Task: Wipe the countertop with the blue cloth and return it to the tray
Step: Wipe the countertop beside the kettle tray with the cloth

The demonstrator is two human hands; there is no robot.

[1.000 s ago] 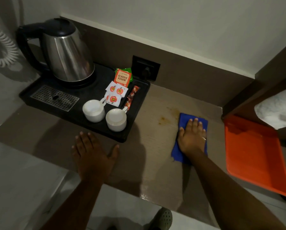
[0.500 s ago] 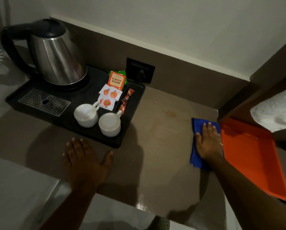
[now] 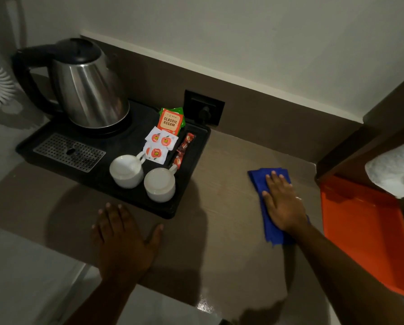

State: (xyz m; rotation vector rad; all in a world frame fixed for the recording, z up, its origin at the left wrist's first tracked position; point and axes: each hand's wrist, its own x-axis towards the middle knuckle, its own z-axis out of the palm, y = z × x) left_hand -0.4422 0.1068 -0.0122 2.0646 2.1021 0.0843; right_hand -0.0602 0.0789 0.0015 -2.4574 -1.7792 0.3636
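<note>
The blue cloth (image 3: 258, 181) lies folded on the brown countertop (image 3: 224, 207), right of centre. My right hand (image 3: 282, 202) presses flat on top of it, fingers extended and pointing toward the wall, covering the cloth's middle. An orange tray (image 3: 365, 231) sits at the right edge, a small gap away from the cloth. Near the counter's front edge, my left hand (image 3: 123, 240) rests palm down with fingers spread, holding nothing.
A black tray (image 3: 186, 195) on the left carries a steel kettle (image 3: 88, 90), two upturned white cups (image 3: 125, 171), and tea and sugar sachets (image 3: 160, 141). A wall socket (image 3: 204, 110) sits behind it. A white towel (image 3: 395, 172) overhangs the orange tray.
My right hand slid the cloth right across the counter to the orange tray, then back a little left. The brown stain seen a second ago no longer shows. My left hand stayed put.
</note>
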